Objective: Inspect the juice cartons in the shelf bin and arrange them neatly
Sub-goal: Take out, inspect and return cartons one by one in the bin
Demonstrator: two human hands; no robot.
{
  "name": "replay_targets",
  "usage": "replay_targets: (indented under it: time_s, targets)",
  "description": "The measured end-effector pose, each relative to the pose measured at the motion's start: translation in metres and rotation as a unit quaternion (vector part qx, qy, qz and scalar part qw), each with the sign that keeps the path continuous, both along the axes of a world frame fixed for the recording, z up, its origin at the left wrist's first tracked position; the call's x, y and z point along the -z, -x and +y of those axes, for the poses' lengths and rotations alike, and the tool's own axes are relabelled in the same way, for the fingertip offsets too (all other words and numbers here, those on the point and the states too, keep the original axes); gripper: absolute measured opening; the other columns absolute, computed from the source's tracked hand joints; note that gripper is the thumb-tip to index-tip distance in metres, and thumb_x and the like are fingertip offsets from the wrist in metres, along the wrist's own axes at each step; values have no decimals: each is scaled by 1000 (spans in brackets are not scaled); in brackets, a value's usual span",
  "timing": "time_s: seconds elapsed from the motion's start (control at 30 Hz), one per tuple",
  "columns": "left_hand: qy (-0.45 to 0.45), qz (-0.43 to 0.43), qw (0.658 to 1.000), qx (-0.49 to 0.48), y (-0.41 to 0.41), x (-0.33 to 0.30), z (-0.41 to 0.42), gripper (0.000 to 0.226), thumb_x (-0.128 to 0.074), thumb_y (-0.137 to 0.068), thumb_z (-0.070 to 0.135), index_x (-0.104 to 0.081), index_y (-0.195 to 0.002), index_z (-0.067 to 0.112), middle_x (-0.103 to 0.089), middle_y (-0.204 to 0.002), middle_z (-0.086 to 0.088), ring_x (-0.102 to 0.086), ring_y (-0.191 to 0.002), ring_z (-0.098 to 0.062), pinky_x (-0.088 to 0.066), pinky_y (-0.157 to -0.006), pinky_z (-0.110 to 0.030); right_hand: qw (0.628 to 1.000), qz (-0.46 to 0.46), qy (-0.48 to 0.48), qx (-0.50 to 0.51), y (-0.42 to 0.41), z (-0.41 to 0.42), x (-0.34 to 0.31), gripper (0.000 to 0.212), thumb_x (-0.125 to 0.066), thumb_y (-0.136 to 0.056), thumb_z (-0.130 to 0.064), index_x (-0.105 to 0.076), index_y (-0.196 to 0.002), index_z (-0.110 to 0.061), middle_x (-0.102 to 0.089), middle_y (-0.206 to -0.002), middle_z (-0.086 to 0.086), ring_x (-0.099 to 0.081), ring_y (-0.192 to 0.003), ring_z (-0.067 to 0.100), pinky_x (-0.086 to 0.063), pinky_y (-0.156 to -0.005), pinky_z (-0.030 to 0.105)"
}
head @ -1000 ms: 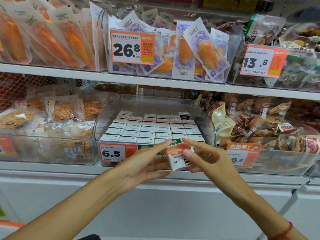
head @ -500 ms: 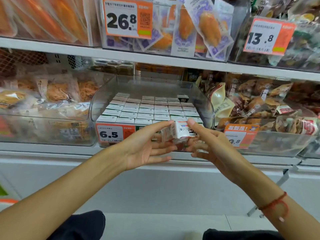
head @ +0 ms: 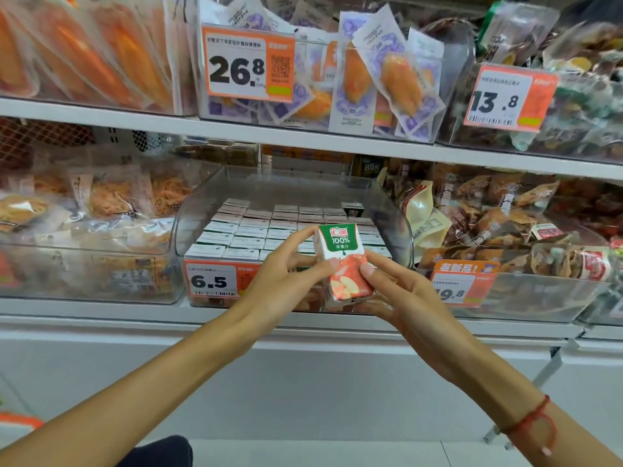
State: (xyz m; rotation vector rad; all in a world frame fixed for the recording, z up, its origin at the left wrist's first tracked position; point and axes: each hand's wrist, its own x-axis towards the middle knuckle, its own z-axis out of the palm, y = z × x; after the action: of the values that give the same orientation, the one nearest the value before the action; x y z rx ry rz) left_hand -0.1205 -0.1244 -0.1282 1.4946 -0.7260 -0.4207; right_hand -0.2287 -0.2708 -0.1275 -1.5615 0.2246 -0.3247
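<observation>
Inspection step in hand. Held up at the middle of the frame, a small white, green-topped cardboard juice carton with red fruit printed on its lower half (head: 342,262), front face turned to the camera, slightly tilted, clear of the bin and just in front of its near wall. Gripped from both sides: left hand (head: 286,281) with thumb pressed on the carton's front lower left and fingers curled round behind its upper left edge; right hand (head: 397,291) with thumb on the front lower right and fingers curled underneath and behind. Both sets of fingers narrow, closed on the carton.

Behind it, centre of the frame, the clear plastic shelf bin (head: 202,210) with the other cartons (head: 249,230) standing in tight rows, white tops showing, an orange-and-white 6.5 price tag (head: 215,280) on the front wall at lower left of the bin. One dark item (head: 352,207) at the far right corner of the rows, out of keeping with the rest; too small to identify.

Judged next: finish looking over the faces, then lower the carton upright into a free slot near the front right of the rows, hidden now by the hands. Calls for squaring it to its neighbours and easing it straight down without nudging the row out of line.
</observation>
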Motion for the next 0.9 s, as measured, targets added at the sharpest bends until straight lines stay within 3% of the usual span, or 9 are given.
replay_targets:
  time_s: [0.07,0.17,0.33,0.5,0.6,0.67,0.73,0.8,0.9]
  targets:
    - [7,13,1000,-6,-1,2,1,47,-65,-91,32,-46,-131,47,-73,-107,9,-71,-93,-5,-57,-79,-20,1000,-2,2,4,-1,1,1,42,-59,-91,-27,-57,-134,-24,-73,-113,-2,-69,-104,14,-58,-81,25]
    - [18,22,1000,-12,1,4,2,40,-65,-90,33,-49,-121,52,-73,-113,4,-69,-104,-13,-54,-96,-37,1000,-5,-4,-4,-3,2,2,52,-63,-84,-31,-54,-135,-26,-73,-111,1,-70,-102,15,-58,-83,27]
    - [16,21,999,-26,2,6,1,42,-65,-91,33,-49,-125,50,-73,-113,7,-70,-100,-10,-56,-93,-37,1000,-5,5,3,-2,6,-1,42,-66,-85,-28,-62,-126,-17,-75,-105,4,-71,-98,17,-58,-80,26]
    - [54,81,991,-93,3,6,-4,46,-73,-80,40,-62,-122,23,-75,-99,5,-73,-83,-4,-59,-69,-22,955,-85,235,159,-4,16,6,39,-78,-79,-23,-66,-115,-30,-70,-99,-11,-65,-89,2,-55,-69,16]
    - [53,133,986,-82,6,5,-7,57,-76,-61,52,-63,-107,21,-77,-84,7,-74,-77,-7,-58,-60,-20,905,-127,368,171,-5,24,12,47,-82,-75,-25,-62,-115,-38,-63,-97,-22,-60,-92,-1,-50,-71,11]
    - [44,136,987,-78,4,7,-4,44,-79,-69,44,-65,-102,19,-77,-83,4,-75,-75,-10,-56,-57,-19,900,-111,399,136,-7,24,14,47,-82,-75,-29,-62,-116,-39,-61,-99,-18,-60,-92,4,-52,-72,18]
    - [31,127,989,-74,1,8,1,44,-78,-72,43,-67,-108,21,-78,-91,2,-75,-82,-12,-58,-66,-21,938,-66,330,79,-8,21,11,43,-78,-75,-43,-62,-115,-44,-61,-100,-17,-61,-89,5,-53,-72,18]
    - [13,109,991,-76,-3,7,6,63,-78,-61,52,-64,-117,28,-75,-105,5,-72,-96,-10,-56,-88,-29,978,13,206,27,-7,15,6,53,-69,-70,-56,-59,-120,-44,-63,-108,-17,-62,-95,-2,-52,-77,15]
    - [12,88,995,-43,-3,2,8,74,-76,-55,59,-62,-122,33,-72,-115,8,-69,-103,-7,-52,-98,-33,994,75,47,-68,-5,6,3,54,-69,-74,-48,-62,-123,-27,-70,-116,-7,-65,-108,4,-50,-95,24]
